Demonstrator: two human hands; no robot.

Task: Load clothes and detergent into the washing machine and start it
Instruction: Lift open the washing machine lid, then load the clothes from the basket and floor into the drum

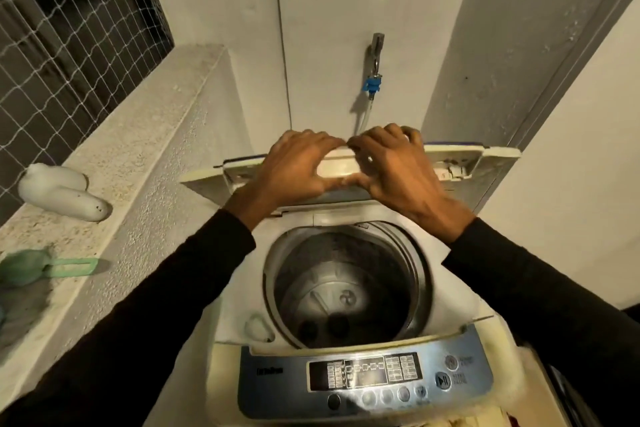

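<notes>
Head view: washing machine (225, 315) stood against the wall, lid (460, 158) folded up behind the drum (346, 288). Left hand (294, 170) and right hand (398, 166) both gripped lid's top edge, fingers curled over it. Control panel (363, 378) sat in front of drum.

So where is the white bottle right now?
In the head view, the white bottle lies on its side on the ledge at far left, beyond the green scoop.
</notes>
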